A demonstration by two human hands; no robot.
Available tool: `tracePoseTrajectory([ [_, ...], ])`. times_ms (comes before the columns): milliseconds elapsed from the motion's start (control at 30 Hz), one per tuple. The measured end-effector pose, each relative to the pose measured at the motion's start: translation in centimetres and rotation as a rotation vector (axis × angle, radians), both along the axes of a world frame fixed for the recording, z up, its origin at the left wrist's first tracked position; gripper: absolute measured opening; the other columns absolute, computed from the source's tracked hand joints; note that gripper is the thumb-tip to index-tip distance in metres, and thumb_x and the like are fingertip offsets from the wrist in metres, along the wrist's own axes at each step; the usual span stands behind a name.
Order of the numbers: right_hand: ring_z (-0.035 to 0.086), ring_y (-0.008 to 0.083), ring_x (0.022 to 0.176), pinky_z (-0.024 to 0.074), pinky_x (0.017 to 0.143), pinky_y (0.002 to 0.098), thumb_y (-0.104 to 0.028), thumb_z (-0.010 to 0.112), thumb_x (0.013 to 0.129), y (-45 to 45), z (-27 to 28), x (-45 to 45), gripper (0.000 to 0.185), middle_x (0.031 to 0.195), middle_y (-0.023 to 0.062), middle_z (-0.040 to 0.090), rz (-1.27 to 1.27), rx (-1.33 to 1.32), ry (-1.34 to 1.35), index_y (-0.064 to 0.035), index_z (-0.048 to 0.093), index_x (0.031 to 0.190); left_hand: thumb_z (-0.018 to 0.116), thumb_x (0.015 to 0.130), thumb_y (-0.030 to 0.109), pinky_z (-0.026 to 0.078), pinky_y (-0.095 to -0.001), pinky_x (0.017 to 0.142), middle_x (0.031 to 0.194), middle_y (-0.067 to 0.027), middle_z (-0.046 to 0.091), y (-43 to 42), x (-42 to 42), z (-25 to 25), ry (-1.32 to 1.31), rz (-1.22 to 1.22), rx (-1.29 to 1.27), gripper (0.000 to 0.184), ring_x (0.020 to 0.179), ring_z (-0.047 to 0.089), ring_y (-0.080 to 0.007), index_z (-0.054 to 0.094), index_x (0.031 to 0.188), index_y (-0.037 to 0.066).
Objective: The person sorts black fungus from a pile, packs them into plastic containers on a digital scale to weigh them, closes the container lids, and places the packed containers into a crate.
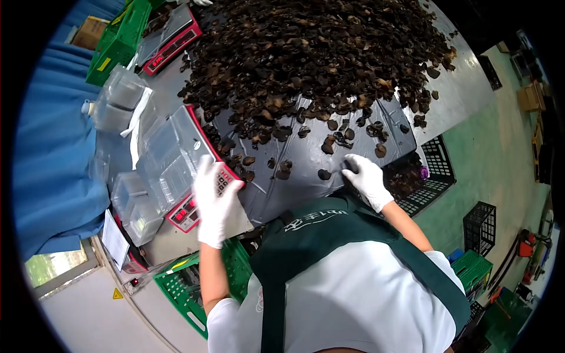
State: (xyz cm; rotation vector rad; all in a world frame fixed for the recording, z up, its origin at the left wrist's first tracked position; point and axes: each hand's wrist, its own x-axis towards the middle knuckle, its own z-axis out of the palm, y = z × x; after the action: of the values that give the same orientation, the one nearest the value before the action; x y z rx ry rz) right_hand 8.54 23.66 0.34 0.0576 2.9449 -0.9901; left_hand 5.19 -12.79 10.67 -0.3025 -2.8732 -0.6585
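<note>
My left hand (pixel 213 200), in a white glove, is over the keypad end of a red scale (pixel 183 213); its fingers stretch forward and the thumb stands apart. A clear plastic box (pixel 168 159) lies on that scale's platform, left of the hand. My right hand (pixel 366 181), also in a white glove, is at the near edge of the dark-covered table (pixel 276 191), with a gap between thumb and fingers. A loose dark piece of wood ear fungus (pixel 324 175) lies just left of it. Beyond both hands spreads a large heap of wood ear fungus (pixel 306 59).
A second red scale (pixel 172 44) and a green crate (pixel 120 38) are at the back left. Clear boxes (pixel 134 206) stack at left. A black crate (pixel 432 176) with dark contents is at right; a green crate (pixel 182 288) is below the left arm.
</note>
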Motion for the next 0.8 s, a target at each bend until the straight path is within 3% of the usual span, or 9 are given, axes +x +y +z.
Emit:
tracePoseTrajectory([
  [33,0.063,0.0269,0.095,0.0508,0.081,0.0363,-0.024,0.072,0.075,1.4,-0.4,0.0,0.039,0.107,0.0076,0.065,-0.073,0.037,0.033,-0.0132,0.061,0.111,0.078,0.07,0.03,0.032,-0.0441,0.108,0.14,-0.0208,0.042,3.4,0.3,-0.2,-0.094,-0.075,0.068,0.061,0.13,0.039,-0.0373,0.056,0.121,0.004],
  [133,0.057,0.031,0.103,0.0504,0.084,0.0378,-0.021,0.077,0.07,5.7,-1.8,-0.7,0.061,0.128,0.0114,0.055,-0.179,0.235,0.194,-0.0112,0.052,0.124,0.081,0.065,0.035,0.023,-0.05,0.111,0.147,-0.0192,0.033,10.1,-0.2,-6.0,-0.257,-0.405,-0.039,0.083,0.136,0.029,-0.0368,0.045,0.135,0.008],
  [233,0.054,0.0321,0.107,0.0497,0.087,0.0377,-0.027,0.08,0.068,7.8,-1.5,-2.2,0.077,0.138,0.0139,0.046,-0.287,0.298,-0.035,-0.0081,0.044,0.133,0.08,0.065,0.039,0.013,-0.0551,0.113,0.151,-0.0177,0.025,15.0,-1.0,-10.9,-0.283,-0.591,-0.105,0.094,0.14,0.022,-0.0357,0.035,0.143,0.011],
  [400,0.051,0.0335,0.116,0.0453,0.095,0.0386,-0.028,0.08,0.068,8.4,-4.1,-3.3,0.083,0.14,0.0161,0.043,-0.24,0.142,-0.008,-0.0087,0.04,0.138,0.069,0.075,0.051,0.019,-0.0598,0.109,0.149,-0.0156,0.028,19.3,-4.8,-14.5,-0.071,-0.655,-0.123,0.082,0.137,0.028,-0.0357,0.038,0.142,0.014],
  [633,0.05,0.0292,0.121,0.0448,0.097,0.0355,-0.027,0.078,0.071,6.0,-4.0,-7.2,0.07,0.137,0.0127,0.047,-0.209,0.062,-0.034,-0.0105,0.048,0.132,0.064,0.078,0.053,0.016,-0.0657,0.107,0.149,-0.0109,0.031,22.5,-8.8,-14.9,-0.022,-0.611,-0.194,0.068,0.139,0.023,-0.0335,0.048,0.135,0.021],
  [700,0.056,0.0297,0.111,0.0473,0.092,0.0353,-0.02,0.074,0.073,5.4,-3.7,-7.7,0.052,0.122,0.0116,0.058,-0.143,-0.006,0.037,-0.0085,0.056,0.12,0.066,0.079,0.046,0.018,-0.0659,0.106,0.139,-0.0073,0.044,22.2,-9.1,-15.1,0.01,-0.594,-0.173,0.053,0.136,0.031,-0.0319,0.057,0.124,0.02],
  [800,0.058,0.0322,0.101,0.0474,0.089,0.0388,-0.013,0.068,0.075,3.8,-4.0,-7.4,0.037,0.109,0.0123,0.062,-0.007,-0.122,-0.002,-0.0071,0.059,0.11,0.069,0.079,0.035,0.021,-0.0635,0.106,0.132,-0.0051,0.05,20.7,-8.8,-15.3,0.025,-0.534,-0.182,0.037,0.132,0.036,-0.0294,0.062,0.111,0.018],
])
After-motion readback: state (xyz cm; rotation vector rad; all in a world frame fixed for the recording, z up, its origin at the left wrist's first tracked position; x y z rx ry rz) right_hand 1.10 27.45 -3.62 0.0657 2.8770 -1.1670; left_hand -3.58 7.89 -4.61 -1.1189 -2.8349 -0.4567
